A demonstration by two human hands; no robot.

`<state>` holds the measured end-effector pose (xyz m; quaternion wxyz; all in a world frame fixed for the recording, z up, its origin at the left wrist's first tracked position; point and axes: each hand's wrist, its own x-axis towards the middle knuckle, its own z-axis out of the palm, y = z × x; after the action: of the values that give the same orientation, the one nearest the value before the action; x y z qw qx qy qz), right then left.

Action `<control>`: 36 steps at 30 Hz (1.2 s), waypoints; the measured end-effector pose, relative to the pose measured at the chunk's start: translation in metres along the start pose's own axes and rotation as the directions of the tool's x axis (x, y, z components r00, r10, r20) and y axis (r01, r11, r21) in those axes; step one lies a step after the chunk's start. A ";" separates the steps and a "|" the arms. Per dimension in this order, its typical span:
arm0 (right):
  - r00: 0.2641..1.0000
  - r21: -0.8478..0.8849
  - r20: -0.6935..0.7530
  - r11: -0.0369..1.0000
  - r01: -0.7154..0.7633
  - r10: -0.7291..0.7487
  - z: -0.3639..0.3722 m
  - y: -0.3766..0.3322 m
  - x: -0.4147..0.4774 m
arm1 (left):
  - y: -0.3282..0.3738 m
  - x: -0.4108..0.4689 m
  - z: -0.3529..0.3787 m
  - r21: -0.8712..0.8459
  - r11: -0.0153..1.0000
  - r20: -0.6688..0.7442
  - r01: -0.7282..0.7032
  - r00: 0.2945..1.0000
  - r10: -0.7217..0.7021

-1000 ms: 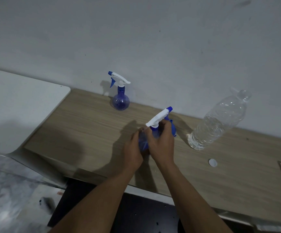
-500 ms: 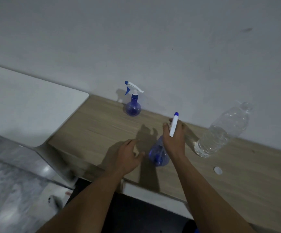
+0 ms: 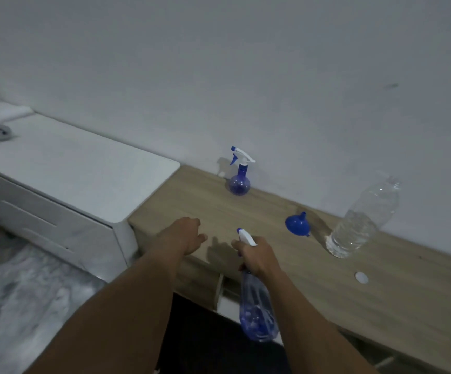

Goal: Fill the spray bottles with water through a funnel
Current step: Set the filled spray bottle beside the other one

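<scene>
- Held spray bottle: carried in the air off the near edge of the table, clear blue body nearest the camera, white trigger head farther off and above the fist.
- Right hand: wrapped round the neck of the held spray bottle, just under the trigger head, fingers curled tight.
- Left hand: poised palm down over the table's near left corner, fingers loosely bent, nothing held; contact with the wood not discernible.
- Table: light wood grain, set against the wall.
- White cap: lay flat on the table, to the right, apart from everything else.
- Funnel: blue, lay on its side on the table, near the water bottle but not touching.
- Water bottle: clear plastic, stood on the table, partly filled.
- Second spray bottle: stood upright at the table's back edge by the wall, trigger head fitted.
- White cabinet: adjoined the table on the left.
</scene>
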<state>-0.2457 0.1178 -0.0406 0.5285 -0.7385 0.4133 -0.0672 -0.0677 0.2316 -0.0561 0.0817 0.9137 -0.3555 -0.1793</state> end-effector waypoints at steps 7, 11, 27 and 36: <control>0.999 0.012 0.014 0.999 -0.038 0.038 0.010 0.012 -0.016 | -0.009 -0.017 -0.012 0.003 1.000 -0.041 0.000 0.999 0.000; 0.998 0.052 0.006 0.997 -0.058 0.058 0.008 0.017 -0.022 | -0.007 -0.021 -0.013 -0.010 1.000 -0.027 -0.008 1.000 0.007; 0.997 0.012 0.063 0.999 -0.053 0.052 -0.007 0.022 -0.026 | 0.006 -0.020 -0.012 0.014 1.000 -0.026 -0.022 0.999 0.022; 0.997 0.004 0.076 1.000 -0.030 0.029 -0.018 0.023 -0.026 | 0.008 -0.021 -0.013 0.013 1.000 -0.026 -0.012 1.000 0.012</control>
<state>-0.2846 0.1196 -0.0435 0.5467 -0.7329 0.4036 -0.0326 -0.0824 0.2406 -0.0365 0.0813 0.9143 -0.3611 -0.1645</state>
